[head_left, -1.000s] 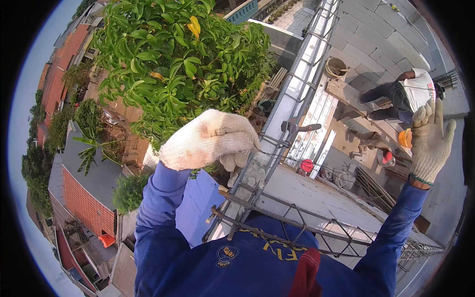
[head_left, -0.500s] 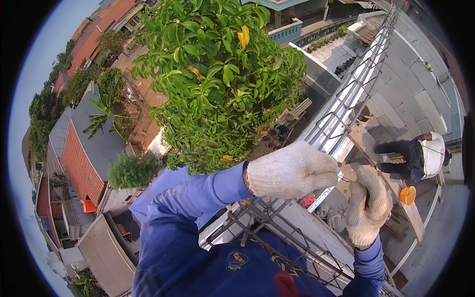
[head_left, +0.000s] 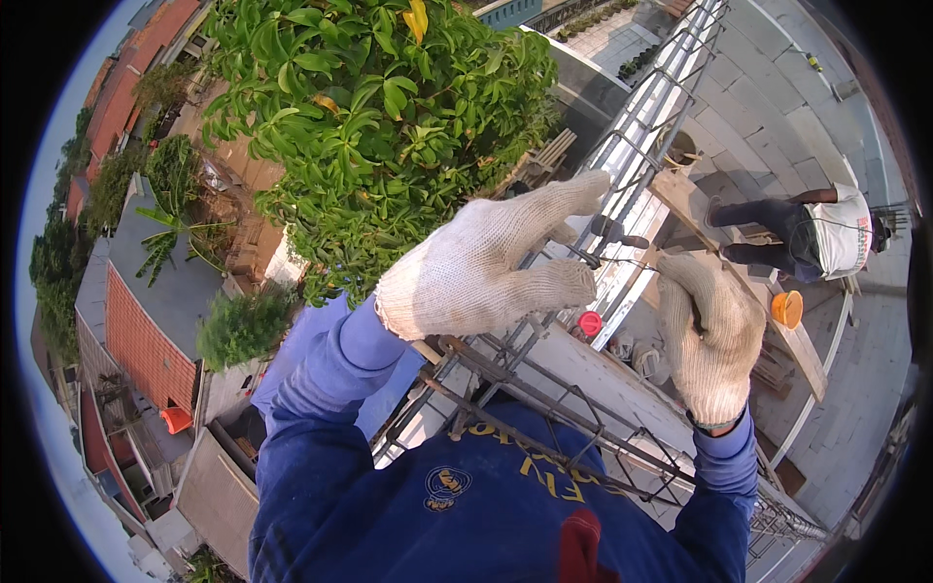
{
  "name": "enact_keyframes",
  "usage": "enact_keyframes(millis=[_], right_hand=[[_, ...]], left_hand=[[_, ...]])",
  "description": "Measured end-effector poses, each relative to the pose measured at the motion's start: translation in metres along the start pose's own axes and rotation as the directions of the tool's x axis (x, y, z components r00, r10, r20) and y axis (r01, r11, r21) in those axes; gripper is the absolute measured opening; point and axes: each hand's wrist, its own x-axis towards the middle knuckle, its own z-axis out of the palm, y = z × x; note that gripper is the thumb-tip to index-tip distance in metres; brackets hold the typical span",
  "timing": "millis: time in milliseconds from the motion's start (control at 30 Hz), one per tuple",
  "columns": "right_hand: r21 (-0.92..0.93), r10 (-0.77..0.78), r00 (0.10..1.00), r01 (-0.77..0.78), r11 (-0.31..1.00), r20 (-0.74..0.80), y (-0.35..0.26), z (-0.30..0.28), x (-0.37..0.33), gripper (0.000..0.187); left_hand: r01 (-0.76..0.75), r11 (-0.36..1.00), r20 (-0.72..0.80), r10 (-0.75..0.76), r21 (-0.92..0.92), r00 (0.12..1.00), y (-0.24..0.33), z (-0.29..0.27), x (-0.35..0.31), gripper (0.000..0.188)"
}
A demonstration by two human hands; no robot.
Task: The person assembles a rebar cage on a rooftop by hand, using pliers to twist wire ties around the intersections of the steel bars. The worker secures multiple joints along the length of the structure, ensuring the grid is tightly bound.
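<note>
Right hand [head_left: 714,335] holds wire [head_left: 630,262]; yellow lettering [head_left: 537,474] marks the blue shirt [head_left: 340,500].

A red-tiled roof [head_left: 146,335] lies left of a leafy green tree [head_left: 389,126]; a white-shirted co-worker [head_left: 841,233] bends near a round orange tub [head_left: 787,309].

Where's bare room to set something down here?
The wooden plank looks bare at its lower end in the picture, just past the orange container. It's crowded around the left hand, with steel bars and a hammer, and dark wire crosses the gap to the right hand.
</note>
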Motion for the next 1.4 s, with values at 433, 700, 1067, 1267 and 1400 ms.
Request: enact_keyframes(millis=[433, 700, 1067, 1267, 1400], right_hand=[[0.026, -0.442, 0.782, 0.481, 0.876, 0.440, -0.032, 0.027, 0.037, 0.014], [-0.088, -0.600, 0.596, 0.745, 0.662, 0.534, -0.049, 0.044, 0.052, 0.021], [0.011, -0.596, 0.550, 0.730, 0.683, 0.585, -0.053, 0.057, 0.062, 0.011], [-0.024, -0.552, 0.601, 0.689, 0.724, 0.578, -0.052, 0.056, 0.054, 0.010], [-0.022, -0.516, 0.625, 0.649, 0.761, 0.585, -0.053, 0.045, 0.052, 0.011]], left_hand=[[-0.119, 0.971, 0.096, 0.101, 0.209, 0.990, -0.093, 0.006, -0.074, 0.035], [0.459, 0.576, 0.401, -0.233, -0.677, 0.886, -0.098, -0.003, -0.078, 0.084], [0.265, 0.962, 0.147, -0.252, -0.072, 0.956, -0.064, 0.020, -0.058, 0.063], [0.313, 0.922, 0.195, -0.272, -0.228, 0.942, -0.055, 0.019, -0.051, 0.038], [0.375, 0.893, 0.236, -0.320, -0.248, 0.918, -0.050, 0.016, -0.052, 0.038]])
